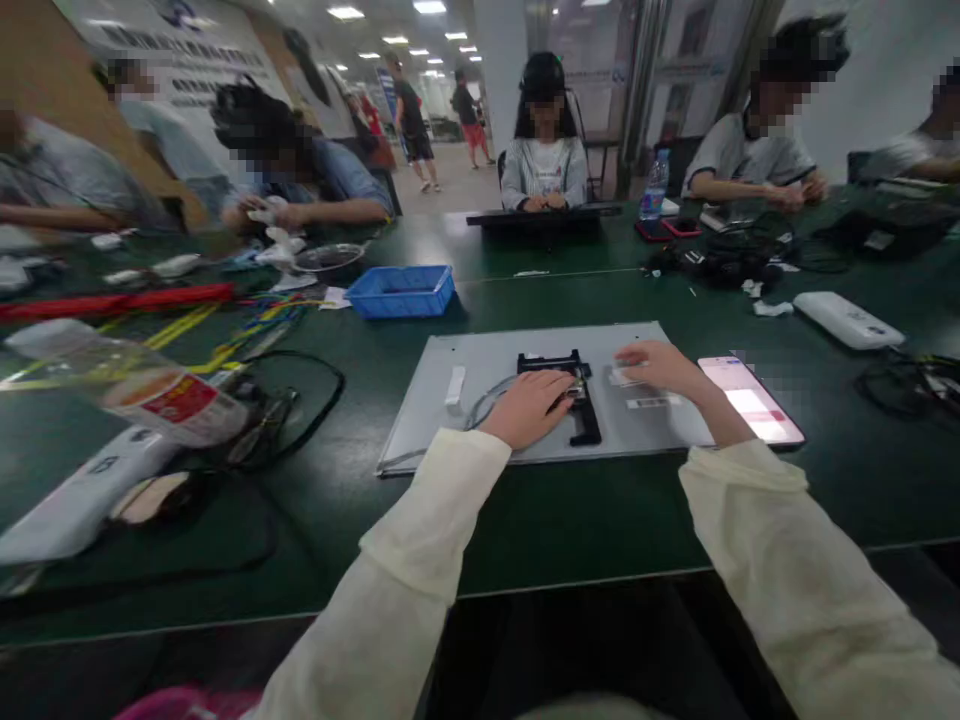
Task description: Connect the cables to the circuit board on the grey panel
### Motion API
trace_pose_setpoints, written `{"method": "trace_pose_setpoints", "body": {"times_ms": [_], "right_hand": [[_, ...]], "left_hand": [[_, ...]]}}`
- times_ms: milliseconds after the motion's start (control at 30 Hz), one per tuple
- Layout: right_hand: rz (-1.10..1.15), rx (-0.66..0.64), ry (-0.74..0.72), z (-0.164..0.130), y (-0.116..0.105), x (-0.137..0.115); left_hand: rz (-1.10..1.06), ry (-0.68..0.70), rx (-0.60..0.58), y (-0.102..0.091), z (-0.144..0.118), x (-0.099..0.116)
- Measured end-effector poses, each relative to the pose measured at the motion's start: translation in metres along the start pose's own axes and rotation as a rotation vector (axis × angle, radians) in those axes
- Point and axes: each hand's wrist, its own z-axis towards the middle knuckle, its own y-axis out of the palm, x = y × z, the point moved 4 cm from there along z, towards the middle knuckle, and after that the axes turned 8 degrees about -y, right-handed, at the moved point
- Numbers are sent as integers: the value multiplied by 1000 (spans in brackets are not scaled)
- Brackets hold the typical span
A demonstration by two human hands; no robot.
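A flat grey panel (480,357) lies on the table in front of me, with a black plastic frame (589,425) on its middle. My left hand (529,408) rests over the frame, fingers closed on its centre, where a small metallic part shows at the fingertips. A grey cable (487,398) runs under this hand from the left. Over the panel's right half, my right hand (660,368) is closed, its fingertips at a small whitish, see-through piece (624,376) whose kind I cannot make out. Nearby are a white label (654,403) and a white strip (455,386).
A lit phone (750,400) touches the panel's right side. Behind the panel stands a blue tray (401,292). To the left lie a plastic bottle (180,405), a white device (97,490) and black cables (330,400). Several people sit around the table.
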Motion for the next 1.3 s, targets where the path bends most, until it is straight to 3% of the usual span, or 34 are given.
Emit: {"method": "trace_pose_setpoints", "body": {"times_ms": [400, 600, 833, 1100, 1300], "right_hand": [[-161, -37, 36, -7, -6, -6], [61, -18, 15, -4, -2, -13], [409, -126, 26, -8, 16, -36], [421, -171, 47, -7, 25, -34], [358, -187, -14, -5, 27, -33]], "left_hand": [[8, -4, -2, -2, 0, 1], [3, -4, 6, -2, -1, 1], [59, 5, 0, -3, -1, 4], [135, 111, 37, -8, -3, 21], [145, 174, 0, -3, -2, 26]]}}
